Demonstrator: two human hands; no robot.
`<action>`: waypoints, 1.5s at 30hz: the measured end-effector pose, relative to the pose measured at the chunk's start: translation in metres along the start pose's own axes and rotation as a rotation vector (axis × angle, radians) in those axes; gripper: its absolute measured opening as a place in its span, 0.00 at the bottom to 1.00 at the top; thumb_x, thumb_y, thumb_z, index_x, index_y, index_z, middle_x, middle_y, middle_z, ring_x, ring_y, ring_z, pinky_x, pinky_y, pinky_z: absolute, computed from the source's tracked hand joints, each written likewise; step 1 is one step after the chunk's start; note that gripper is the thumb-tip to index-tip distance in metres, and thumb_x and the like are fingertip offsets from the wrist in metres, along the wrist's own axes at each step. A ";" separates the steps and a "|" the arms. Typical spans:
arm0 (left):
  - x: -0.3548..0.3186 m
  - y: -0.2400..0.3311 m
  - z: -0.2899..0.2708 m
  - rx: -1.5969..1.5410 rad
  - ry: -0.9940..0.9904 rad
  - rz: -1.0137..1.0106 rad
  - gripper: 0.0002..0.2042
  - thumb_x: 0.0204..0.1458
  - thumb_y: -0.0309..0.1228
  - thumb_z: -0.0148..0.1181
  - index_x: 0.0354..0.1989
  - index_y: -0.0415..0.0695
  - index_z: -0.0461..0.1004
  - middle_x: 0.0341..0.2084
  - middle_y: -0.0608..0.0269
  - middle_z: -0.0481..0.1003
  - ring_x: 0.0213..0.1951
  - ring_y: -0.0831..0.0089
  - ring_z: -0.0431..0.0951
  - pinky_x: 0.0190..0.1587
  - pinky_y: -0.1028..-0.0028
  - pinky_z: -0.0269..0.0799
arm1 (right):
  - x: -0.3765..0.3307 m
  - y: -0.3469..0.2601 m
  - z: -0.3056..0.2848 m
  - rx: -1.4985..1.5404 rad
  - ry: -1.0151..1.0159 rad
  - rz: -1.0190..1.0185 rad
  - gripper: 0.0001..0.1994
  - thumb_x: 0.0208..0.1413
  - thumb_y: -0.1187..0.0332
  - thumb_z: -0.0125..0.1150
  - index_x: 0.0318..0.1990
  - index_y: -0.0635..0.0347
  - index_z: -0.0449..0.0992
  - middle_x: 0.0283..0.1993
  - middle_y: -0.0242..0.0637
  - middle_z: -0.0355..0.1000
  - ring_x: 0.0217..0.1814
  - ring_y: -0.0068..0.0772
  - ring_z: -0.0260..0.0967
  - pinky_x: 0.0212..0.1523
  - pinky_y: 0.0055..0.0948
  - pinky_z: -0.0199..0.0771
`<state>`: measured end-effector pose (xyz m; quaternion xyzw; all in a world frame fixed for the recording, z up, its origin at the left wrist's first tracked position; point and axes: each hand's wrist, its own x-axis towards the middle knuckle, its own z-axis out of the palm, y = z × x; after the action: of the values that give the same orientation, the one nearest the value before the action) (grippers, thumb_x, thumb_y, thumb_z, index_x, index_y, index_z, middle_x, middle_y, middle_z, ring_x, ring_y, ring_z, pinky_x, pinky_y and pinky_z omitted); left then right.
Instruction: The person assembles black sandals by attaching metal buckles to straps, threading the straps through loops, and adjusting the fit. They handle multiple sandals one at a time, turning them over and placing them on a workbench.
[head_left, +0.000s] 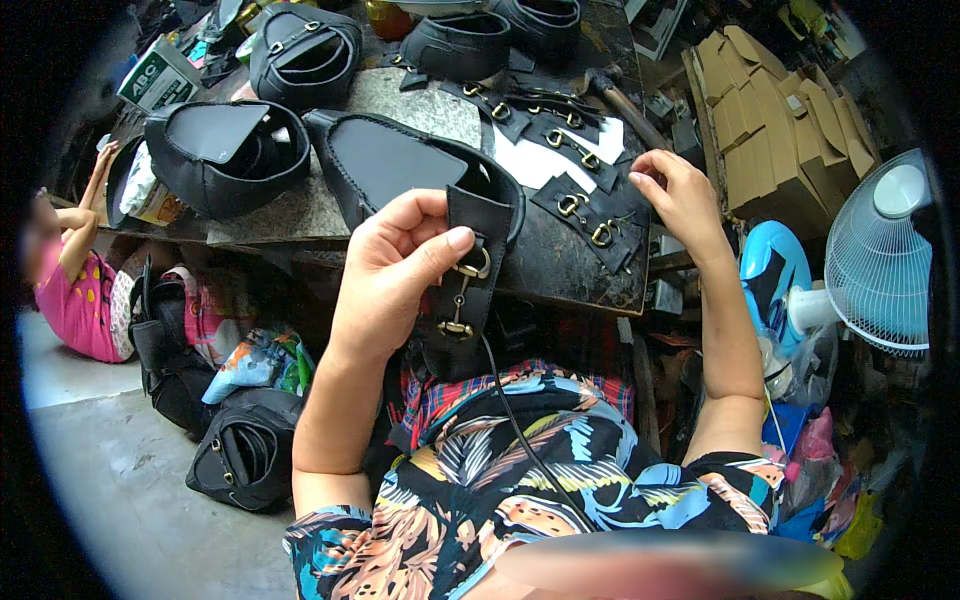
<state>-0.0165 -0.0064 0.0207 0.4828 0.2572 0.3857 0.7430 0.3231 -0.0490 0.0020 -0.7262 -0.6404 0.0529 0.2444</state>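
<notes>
My left hand (395, 265), in front of the table edge, pinches a black leather strap (466, 295) between thumb and bent fingers. A gold horsebit buckle (458, 298) is fixed on the strap. Just behind it lies a black leather shoe upper (395, 160) with a stitched rim. Raised by the table's right side, my right hand (678, 195) has thumb and forefinger close together; anything between them is too small to make out. Nearest it are black leather pieces with gold buckles (590, 220), some on white paper (540, 165).
Further shoe uppers (228, 155) stand along the table (560, 280). A hammer (628, 108) lies at its far right. Cardboard pieces (780, 130) and a white fan (880, 250) are on the right. At left, a person in pink (85, 300) is near black bags (245, 450) on the floor.
</notes>
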 end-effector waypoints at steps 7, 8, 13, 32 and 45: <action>-0.009 -0.003 -0.004 -0.062 0.060 0.021 0.09 0.55 0.20 0.57 0.43 0.34 0.71 0.37 0.53 0.79 0.37 0.69 0.81 0.44 0.72 0.79 | 0.038 0.001 0.020 -0.025 -0.020 -0.089 0.10 0.53 0.62 0.62 0.38 0.57 0.78 0.36 0.36 0.75 0.39 0.35 0.73 0.42 0.32 0.71; -0.010 -0.003 -0.005 -0.063 0.093 0.005 0.08 0.54 0.20 0.57 0.42 0.34 0.71 0.36 0.54 0.79 0.36 0.70 0.81 0.43 0.74 0.78 | 0.038 -0.003 0.021 0.065 -0.017 -0.106 0.09 0.54 0.63 0.62 0.38 0.57 0.79 0.35 0.36 0.75 0.38 0.34 0.73 0.41 0.31 0.71; -0.005 -0.004 -0.005 0.104 0.109 0.031 0.07 0.54 0.24 0.60 0.40 0.38 0.74 0.28 0.69 0.76 0.26 0.88 0.71 0.28 0.86 0.64 | 0.020 -0.051 0.018 0.490 0.010 -0.231 0.07 0.56 0.75 0.59 0.41 0.65 0.78 0.38 0.37 0.75 0.40 0.26 0.71 0.43 0.22 0.69; -0.008 -0.016 0.016 0.187 0.142 0.280 0.06 0.54 0.19 0.59 0.40 0.35 0.74 0.33 0.66 0.77 0.35 0.84 0.75 0.40 0.82 0.72 | -0.013 -0.134 0.032 1.011 -0.069 -0.329 0.06 0.50 0.78 0.67 0.36 0.64 0.78 0.34 0.32 0.73 0.31 0.18 0.68 0.31 0.17 0.67; -0.037 -0.028 -0.001 0.437 0.228 0.406 0.14 0.54 0.20 0.61 0.49 0.40 0.70 0.41 0.66 0.70 0.41 0.83 0.72 0.46 0.81 0.68 | -0.025 -0.150 0.033 1.005 -0.528 -0.168 0.12 0.57 0.78 0.60 0.48 0.66 0.70 0.42 0.32 0.73 0.43 0.19 0.70 0.44 0.20 0.72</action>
<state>-0.0294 -0.0427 -0.0046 0.6261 0.3140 0.5135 0.4957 0.1702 -0.0547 0.0310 -0.4296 -0.6315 0.5107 0.3947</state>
